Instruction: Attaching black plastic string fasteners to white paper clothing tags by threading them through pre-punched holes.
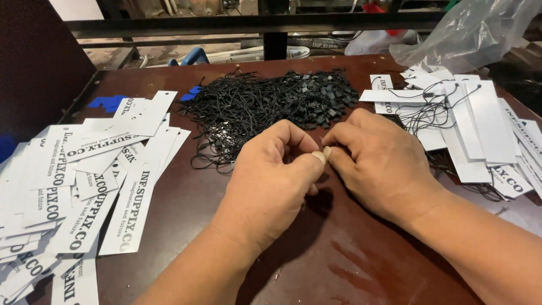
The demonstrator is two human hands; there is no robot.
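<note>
table: dark reddish-brown wooden work table, largest thing in view; bare patch only in the near centre, under and in front of both hands.
far edge: black metal frame bar runs across just beyond the table; dark panel closes off the far-left side.
left stack: loose heap of long white card hang tags with black print, fanned from the left edge toward the centre; nearest tag ends just left of the left hand, not touching it.
right stack: white card hang tags already carrying black string loops, spread to the right edge, just beside the right hand.
bag: crumpled clear plastic bag at the far-right corner, mouth toward the table; contents cannot be told.
string pile: tangled mound of thin black strings with small black plastic locks, centre-far, just beyond the fingertips.
left hand: curled closed, thumb and forefinger pinched together at the meeting point with the other hand.
right hand: fingertips pinched against the left's; whatever is gripped is too small to tell, likely one string.
blue bits: small blue scraps far-left on the table.
</note>
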